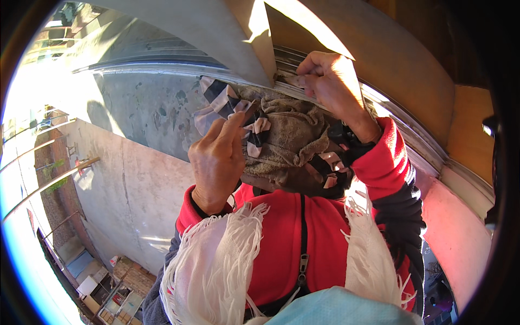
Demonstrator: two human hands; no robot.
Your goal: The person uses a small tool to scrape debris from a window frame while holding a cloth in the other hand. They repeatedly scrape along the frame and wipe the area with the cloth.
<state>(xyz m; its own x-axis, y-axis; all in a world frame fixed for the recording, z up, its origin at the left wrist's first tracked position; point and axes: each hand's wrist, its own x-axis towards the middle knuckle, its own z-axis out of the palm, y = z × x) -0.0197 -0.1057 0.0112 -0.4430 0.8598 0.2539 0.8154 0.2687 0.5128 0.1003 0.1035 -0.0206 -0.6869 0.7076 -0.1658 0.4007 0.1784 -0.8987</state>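
My right hand (335,79) is over the metal window track (302,95), its thumb and fingers pinched on a small thin pale piece (291,80) whose tip reaches into the grooves. What this piece is made of is too small to tell. My left hand (219,156) is raised with bent fingers to the left of a bunched, dirty brown cloth (296,130). A thin tip shows beside its index finger; whether the hand grips it is unclear. The brown cloth lies on the sill against the track. Black-and-pink checked fabric (258,132) shows at its left and lower right.
A pale window sash (211,28) angles down to the track. A stained grey ledge (142,109) runs off to the left. Beyond its edge, a courtyard floor (134,195) lies far below. White fringed scarf ends (219,252) hang over my red jacket (280,235).
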